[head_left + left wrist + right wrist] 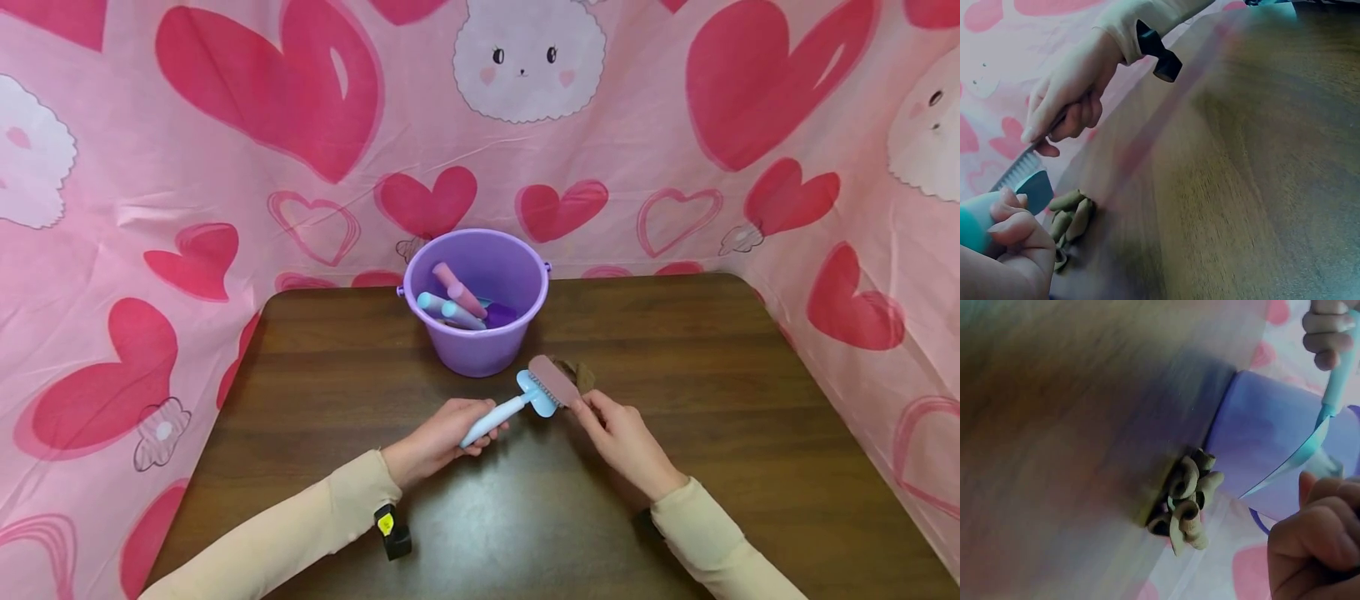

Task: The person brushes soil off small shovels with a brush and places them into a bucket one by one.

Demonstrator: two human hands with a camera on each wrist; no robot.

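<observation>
My left hand grips the handle of a small light-blue shovel, with its head out to the right. A pink brush is pinched by its end in my right hand, thumb on top. Its pale bristles lie over the shovel's head and hide part of it. Just behind the brush, a brown cluster of curled, hollow-ended pieces sits on the table, partly covered in the head view. In the left wrist view, the brush bristles are right at the shovel's blade.
A purple bucket stands behind my hands, holding several pink and blue handles and a dark purple piece. The brown wooden table is enclosed by pink heart-patterned cloth. A black strap mount is on my left sleeve.
</observation>
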